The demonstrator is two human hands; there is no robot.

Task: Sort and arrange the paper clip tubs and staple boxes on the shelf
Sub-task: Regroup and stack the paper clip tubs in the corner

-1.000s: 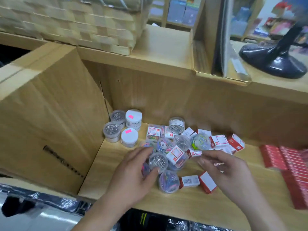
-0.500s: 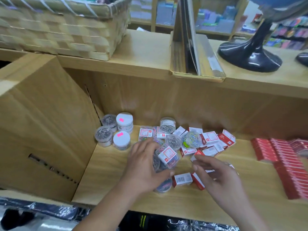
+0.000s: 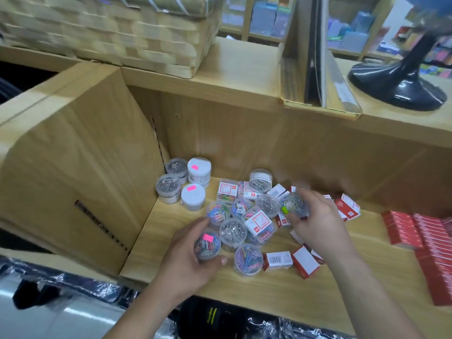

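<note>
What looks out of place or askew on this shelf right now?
In the middle, round tubs and staple boxes lie mixed; a square clip box sits tilted atop the tubs, and staple boxes are tipped at angles. The corner tubs stand neatly. Nothing looks spilled.

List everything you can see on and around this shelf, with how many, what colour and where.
corner tubs: four, two clear with silver contents, two white-lidded with pink stickers, back left of the shelf
loose tubs: at least six, clear with coloured or silver clips, middle pile
staple boxes: several, red and white, scattered right of the pile
red boxes: many, red, rows at far right
woven basket: one, tan, upper ledge left
stand base: one, black, upper ledge right
left hand: one, grip on a pink-stickered tub, front of pile
right hand: one, grip on a clear tub, right side of pile
</note>
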